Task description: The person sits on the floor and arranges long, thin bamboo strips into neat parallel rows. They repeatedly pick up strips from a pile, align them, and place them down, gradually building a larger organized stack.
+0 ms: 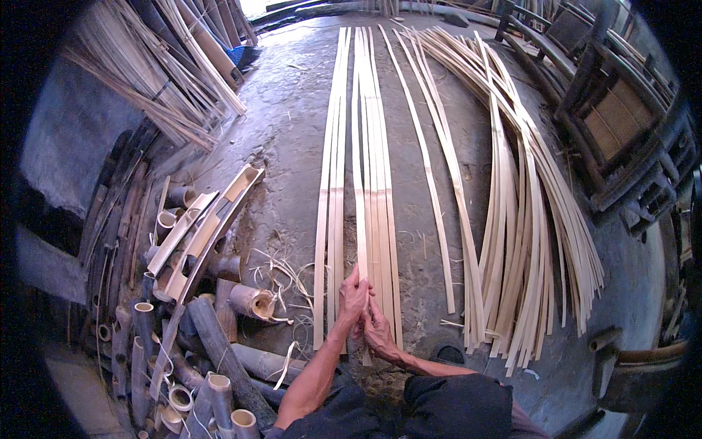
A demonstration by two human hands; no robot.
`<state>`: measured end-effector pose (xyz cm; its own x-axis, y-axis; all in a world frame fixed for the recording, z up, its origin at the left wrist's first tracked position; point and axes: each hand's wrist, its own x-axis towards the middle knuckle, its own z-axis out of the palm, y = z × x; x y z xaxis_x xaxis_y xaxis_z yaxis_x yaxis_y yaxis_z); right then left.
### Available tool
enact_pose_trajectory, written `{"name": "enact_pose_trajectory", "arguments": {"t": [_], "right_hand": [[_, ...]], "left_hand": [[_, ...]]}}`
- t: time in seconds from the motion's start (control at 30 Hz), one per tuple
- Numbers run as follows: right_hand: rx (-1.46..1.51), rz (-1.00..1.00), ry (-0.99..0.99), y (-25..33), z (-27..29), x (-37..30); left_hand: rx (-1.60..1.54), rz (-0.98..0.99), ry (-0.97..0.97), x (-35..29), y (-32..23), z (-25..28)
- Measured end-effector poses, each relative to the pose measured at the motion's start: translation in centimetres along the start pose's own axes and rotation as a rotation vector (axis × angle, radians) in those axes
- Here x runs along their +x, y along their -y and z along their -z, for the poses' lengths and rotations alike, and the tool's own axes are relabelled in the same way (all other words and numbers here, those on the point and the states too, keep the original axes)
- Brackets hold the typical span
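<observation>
Long pale bamboo strips lie side by side on the floor, running away from me in a left group [330, 219] and a right group [379, 219]. One bamboo strip [359, 172] lies between the groups, along the left edge of the right one. My left hand [354, 300] is closed on this strip, with a finger stretched along it. Just behind and to the right, my right hand [377, 334] is closed around its near end. My fingers hide part of the strip, and I cannot see whether they cover anything else.
A large heap of loose strips [523, 197] spreads on the right, beside a few separate strips [428, 164]. Cut bamboo tubes [252, 300] and split halves [208, 230] pile up at left. Strip bundles [157, 80] lean at far left. A dark bamboo bench [614, 117] stands at right.
</observation>
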<state>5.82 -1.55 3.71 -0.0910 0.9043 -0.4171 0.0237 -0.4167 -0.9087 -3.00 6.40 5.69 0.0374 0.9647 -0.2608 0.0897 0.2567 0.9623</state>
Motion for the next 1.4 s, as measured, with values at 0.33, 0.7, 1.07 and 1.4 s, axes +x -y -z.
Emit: {"name": "enact_pose_trajectory", "arguments": {"t": [0.33,0.7,1.07,1.4], "right_hand": [[-0.252,0.253,0.061,-1.3,1.4,-1.4],[-0.225,0.042,0.179,-2.9,3.3,-3.4],[-0.273,0.094,0.213,-3.6,3.3,-3.6],[-0.203,0.144,0.357,-1.6,-0.5,-1.9]], "left_hand": [[-0.222,0.168,-0.099,0.4,2.1,-0.6],[0.34,-0.397,-0.558,0.7,-3.1,3.5],[0.425,-0.209,-0.411,1.2,3.2,8.3],[0.18,-0.077,-0.347,0.6,1.5,5.7]]}}
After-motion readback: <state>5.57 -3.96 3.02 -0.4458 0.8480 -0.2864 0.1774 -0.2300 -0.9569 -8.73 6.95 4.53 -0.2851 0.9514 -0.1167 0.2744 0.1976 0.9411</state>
